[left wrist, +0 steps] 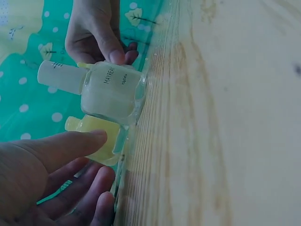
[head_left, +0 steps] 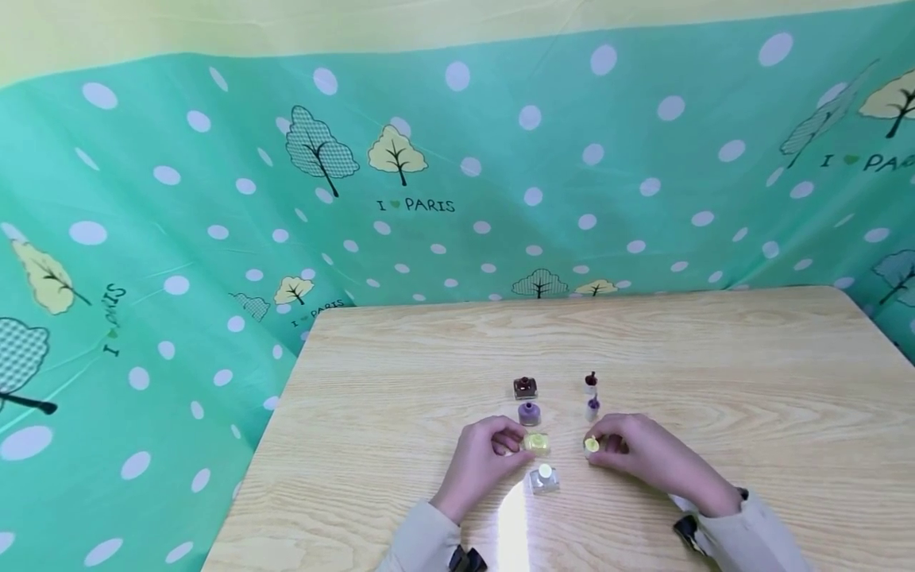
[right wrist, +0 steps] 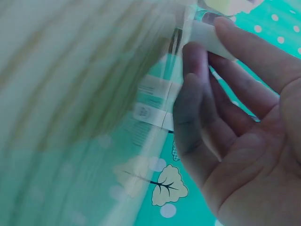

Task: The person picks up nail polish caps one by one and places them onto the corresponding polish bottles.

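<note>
A small nail polish bottle with yellow polish (head_left: 538, 442) stands uncapped on the table, and my left hand (head_left: 482, 459) pinches it between thumb and fingers. In the left wrist view its bare neck sticks out past the thumb. Across from it, my right hand (head_left: 636, 450) pinches a white brush cap (right wrist: 212, 40), which stands on its top with the yellow-coated brush upward. Nearer me is a capped bottle of pale, clear polish (left wrist: 113, 92), upright and apart from the left fingers. Uncapped purple (head_left: 529, 414) and dark red (head_left: 525, 389) bottles stand beyond the yellow one.
To the right of the bottles, a purple brush cap (head_left: 592, 409) and a dark red brush cap (head_left: 590, 381) stand brush up, in line with the yellow one. The wooden table (head_left: 400, 357) meets a green dotted cloth (head_left: 493, 167) behind and at the left.
</note>
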Available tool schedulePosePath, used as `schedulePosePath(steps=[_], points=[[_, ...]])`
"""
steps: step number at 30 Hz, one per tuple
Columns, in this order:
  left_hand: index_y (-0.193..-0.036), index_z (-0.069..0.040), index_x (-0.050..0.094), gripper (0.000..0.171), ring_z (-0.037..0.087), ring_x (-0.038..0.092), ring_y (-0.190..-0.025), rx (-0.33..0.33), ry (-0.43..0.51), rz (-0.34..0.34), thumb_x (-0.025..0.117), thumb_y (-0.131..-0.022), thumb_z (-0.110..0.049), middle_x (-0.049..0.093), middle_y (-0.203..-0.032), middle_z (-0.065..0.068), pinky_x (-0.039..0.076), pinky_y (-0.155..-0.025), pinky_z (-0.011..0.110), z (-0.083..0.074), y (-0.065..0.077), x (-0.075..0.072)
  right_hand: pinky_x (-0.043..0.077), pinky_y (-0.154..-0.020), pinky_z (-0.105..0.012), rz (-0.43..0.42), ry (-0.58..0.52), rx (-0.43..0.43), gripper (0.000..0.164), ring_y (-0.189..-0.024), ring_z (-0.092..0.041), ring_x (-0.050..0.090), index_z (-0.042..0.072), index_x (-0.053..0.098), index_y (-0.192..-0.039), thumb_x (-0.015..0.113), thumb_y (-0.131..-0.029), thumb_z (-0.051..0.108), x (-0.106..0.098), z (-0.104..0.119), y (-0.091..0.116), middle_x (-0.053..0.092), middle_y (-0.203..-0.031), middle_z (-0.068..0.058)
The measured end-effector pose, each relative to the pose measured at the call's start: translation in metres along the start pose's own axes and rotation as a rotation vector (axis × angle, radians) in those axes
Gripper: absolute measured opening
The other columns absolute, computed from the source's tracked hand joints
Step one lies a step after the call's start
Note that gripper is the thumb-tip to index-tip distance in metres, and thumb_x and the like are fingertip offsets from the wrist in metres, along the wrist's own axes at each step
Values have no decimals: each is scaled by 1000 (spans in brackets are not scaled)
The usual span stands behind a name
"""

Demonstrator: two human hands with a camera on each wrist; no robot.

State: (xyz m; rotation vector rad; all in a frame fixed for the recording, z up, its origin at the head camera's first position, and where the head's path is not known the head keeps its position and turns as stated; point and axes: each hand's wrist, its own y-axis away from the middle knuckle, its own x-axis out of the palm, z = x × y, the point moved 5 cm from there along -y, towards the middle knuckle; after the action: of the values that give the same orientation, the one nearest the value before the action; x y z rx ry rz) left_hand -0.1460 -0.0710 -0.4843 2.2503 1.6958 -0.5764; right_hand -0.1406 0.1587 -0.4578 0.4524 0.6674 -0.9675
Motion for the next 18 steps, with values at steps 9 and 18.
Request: schedulePosePath(steps=[9, 18], points=[[-98, -9, 71, 27, 5, 64, -76, -1, 106, -34, 85, -77, -16, 71, -90, 2, 57, -71, 20, -3, 5, -6, 53, -56, -21, -46, -41, 0, 23, -63, -1, 61, 5, 73, -104, 74, -88, 23, -7, 9, 5, 69, -76, 9], [-101, -12, 70, 28, 23, 67, -87, 52, 140, -66, 84, -78, -19, 72, -99, 2, 58, -79, 30, -15, 10, -13, 48, -53, -21, -103, -22, 26, 27, -60, -5, 61, 7, 73, -108, 75, -88, 24, -16, 18, 9, 68, -73, 10]])
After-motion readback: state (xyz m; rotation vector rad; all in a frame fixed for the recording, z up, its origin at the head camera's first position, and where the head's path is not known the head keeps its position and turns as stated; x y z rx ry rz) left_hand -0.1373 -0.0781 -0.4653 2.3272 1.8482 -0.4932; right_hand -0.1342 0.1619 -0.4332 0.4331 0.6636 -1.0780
